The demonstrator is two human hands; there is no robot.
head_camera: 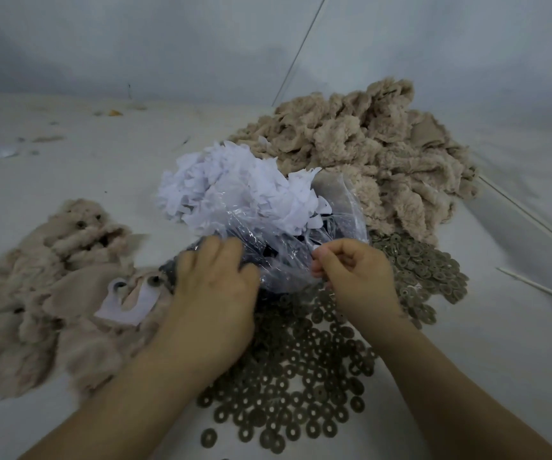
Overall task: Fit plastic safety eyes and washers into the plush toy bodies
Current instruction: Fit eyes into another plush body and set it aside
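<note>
clear plastic bag (278, 234) stuffed with white cutouts (235, 187) and dark bits, right hand (357, 273) fingers pinching its edge, left hand (215, 293) loose on it — washers (301, 366) across desk, plush bodies (367, 144) behind

Dark contents of the clear crinkled plastic bag (278, 260) at frame centre are too obscured to identify. The left hand (213, 293) hides its fingertips against the bag. Small scraps on the pale tabletop (69, 167) at upper left are blurred. Both forearms are cut off by the bottom edge.
</note>
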